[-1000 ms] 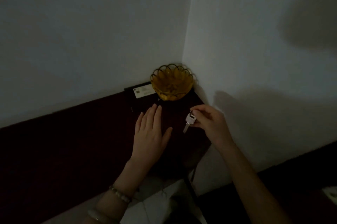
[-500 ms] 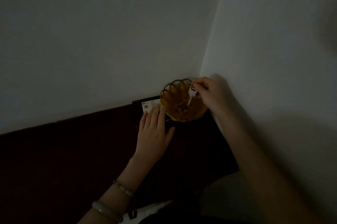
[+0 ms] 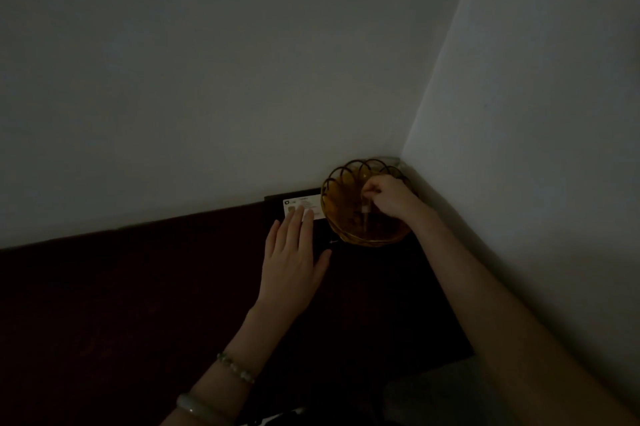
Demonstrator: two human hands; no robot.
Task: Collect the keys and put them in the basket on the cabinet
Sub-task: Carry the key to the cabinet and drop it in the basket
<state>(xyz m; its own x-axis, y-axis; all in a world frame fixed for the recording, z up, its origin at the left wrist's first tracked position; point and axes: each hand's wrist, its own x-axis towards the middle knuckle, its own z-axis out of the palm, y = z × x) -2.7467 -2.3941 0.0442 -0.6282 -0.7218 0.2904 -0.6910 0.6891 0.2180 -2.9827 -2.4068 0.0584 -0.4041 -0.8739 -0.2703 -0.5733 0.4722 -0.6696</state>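
1. Dim room corner: two pale walls meet at about 1 o'clock, and a dark cabinet top [image 3: 173,287] serves as the counter beneath them.
2. An amber scalloped basket [image 3: 341,233] sits in that corner, at 1 o'clock from the left hand, close to both walls. A pale card [image 3: 304,205] lies flat on the counter just beside the basket, at its 9 o'clock.
3. Risk, as I judge it: the key [image 3: 365,214] hangs tip-down inside the bowl. Let go from this height, it could bounce off the hard floor of the basket, or its tip could catch in one of the open loops of the rim. The low light makes it hard to confirm where it lands.
4. A second risk: the basket is light-looking and nothing braces it. A nudge from the right wrist crossing its rim at 3 o'clock could slide it against the wall or tip it.
5. The right hand [image 3: 391,198] reaches into the basket from 4 o'clock, its fingers [image 3: 372,188] pinched together on the head of the key; the blade points down toward the basket floor.
6. The left hand [image 3: 294,259] lies palm-down on the counter, fingers straight and close together, holding nothing. Its fingertips overlap the near edge of the card.
7. Other keys already in the basket: too dark to tell.
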